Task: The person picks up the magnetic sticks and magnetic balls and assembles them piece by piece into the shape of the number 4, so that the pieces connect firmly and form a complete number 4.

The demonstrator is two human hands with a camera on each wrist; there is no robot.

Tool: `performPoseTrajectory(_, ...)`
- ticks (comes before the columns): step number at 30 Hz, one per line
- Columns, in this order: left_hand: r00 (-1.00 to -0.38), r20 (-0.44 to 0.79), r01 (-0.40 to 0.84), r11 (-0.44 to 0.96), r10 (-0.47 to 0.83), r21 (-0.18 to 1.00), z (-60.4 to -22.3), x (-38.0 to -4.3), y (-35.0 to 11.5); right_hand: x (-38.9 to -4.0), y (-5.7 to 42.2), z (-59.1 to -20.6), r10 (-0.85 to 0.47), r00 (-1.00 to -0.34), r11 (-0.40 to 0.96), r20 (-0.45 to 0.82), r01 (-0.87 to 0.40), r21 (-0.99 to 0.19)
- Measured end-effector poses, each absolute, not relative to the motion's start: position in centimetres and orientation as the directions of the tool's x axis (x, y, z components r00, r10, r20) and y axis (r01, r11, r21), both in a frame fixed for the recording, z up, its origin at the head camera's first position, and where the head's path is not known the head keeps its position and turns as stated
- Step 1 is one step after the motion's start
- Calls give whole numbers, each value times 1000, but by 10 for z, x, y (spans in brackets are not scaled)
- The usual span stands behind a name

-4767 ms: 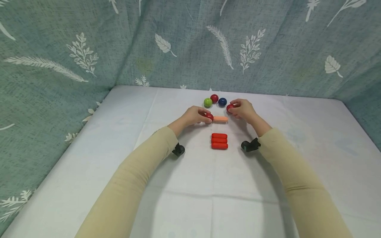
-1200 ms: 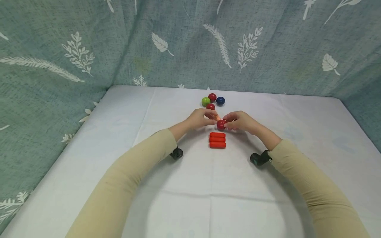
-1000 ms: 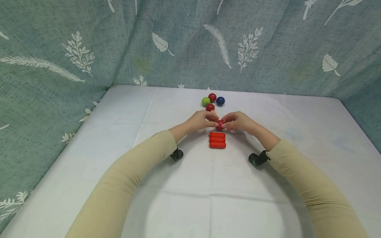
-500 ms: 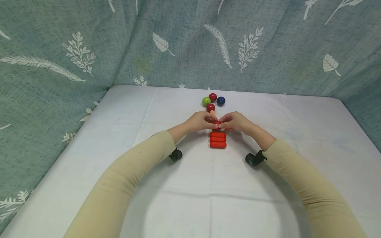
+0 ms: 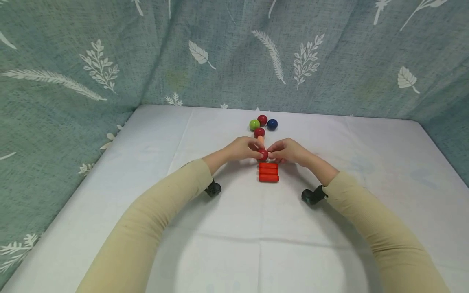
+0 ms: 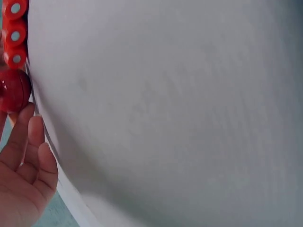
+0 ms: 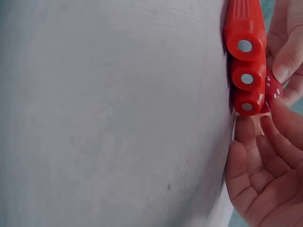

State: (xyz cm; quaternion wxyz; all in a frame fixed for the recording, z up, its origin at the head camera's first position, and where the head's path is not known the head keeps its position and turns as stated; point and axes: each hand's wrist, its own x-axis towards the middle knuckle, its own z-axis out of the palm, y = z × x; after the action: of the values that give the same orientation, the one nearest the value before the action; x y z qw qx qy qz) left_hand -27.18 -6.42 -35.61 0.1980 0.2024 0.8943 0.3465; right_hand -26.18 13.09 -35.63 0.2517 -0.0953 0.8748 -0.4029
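In the head view, the thumb and fingers of my left hand [image 5: 242, 148] pinch a glossy red ball [image 5: 263, 154]. My right hand [image 5: 289, 151] has its thumb and fingertips at the ball's right side; in the right wrist view its thumb meets the ball [image 7: 273, 89]. An orange rod [image 5: 261, 139] runs away from the held ball towards another red ball [image 5: 259, 132], its near part hidden by my left fingers. Just nearer than my hands, several red rods [image 5: 268, 172] lie side by side; the left wrist view shows silvery discs in the rods' ends [image 6: 15, 35].
Behind the red ball at the rod's far end sit a green ball [image 5: 254, 125], a third red ball [image 5: 262, 120] and a dark blue ball [image 5: 272, 124]. A white cloth covers the table [image 5: 234, 228]. A patterned green curtain [image 5: 234, 53] hangs along the back and left.
The orange rod has turned from crosswise to pointing away, a red ball at its far end. The other red ball came to its near end, lately shifting slightly left between both hands.
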Motion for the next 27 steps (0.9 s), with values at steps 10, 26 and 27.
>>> performPoseTrajectory(10, -828, -247, 199, 675, 503, 711, -358, -275, -77, -257, 140, -351, -489, -775, 751, -400, -142, -644)
performPoseTrajectory(26, -784, -259, 208, 633, 564, 746, -358, -272, -88, -248, 139, -352, -576, -768, 736, -280, -339, -585)
performPoseTrajectory(27, -784, -258, 208, 630, 565, 748, -359, -272, -89, -247, 139, -352, -579, -767, 735, -277, -344, -584)
